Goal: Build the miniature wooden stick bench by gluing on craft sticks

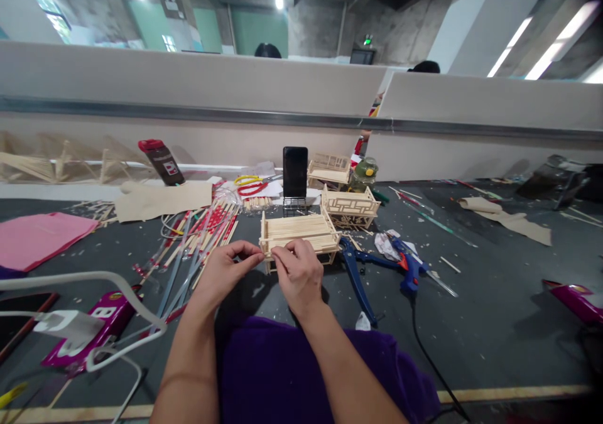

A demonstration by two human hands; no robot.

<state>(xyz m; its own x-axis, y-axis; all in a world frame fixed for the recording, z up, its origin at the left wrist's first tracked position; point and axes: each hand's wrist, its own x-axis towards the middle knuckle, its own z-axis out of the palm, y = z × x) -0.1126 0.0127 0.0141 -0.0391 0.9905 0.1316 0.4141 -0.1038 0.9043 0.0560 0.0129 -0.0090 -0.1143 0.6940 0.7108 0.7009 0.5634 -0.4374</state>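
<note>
A small bench-like model made of wooden sticks [301, 228] stands on the dark table in front of me. At its front left corner, my left hand [230, 268] is closed, thumb and forefinger pinched together. My right hand [300, 276] is also closed in a pinch, its fingertips just right of the left ones and against the model's front edge. Whatever the fingertips hold is too small and too covered to make out. Behind the model to the right are a second stick model [351, 204] and a third stick model [330, 168].
Right of the models lie a blue plier-like cutter [357, 279] and a blue glue gun [412, 270] with its cord. Loose sticks [219, 220] spread at left, near a white cable [117, 279]. A phone [295, 171] stands behind; purple cloth [268, 374] hangs in front.
</note>
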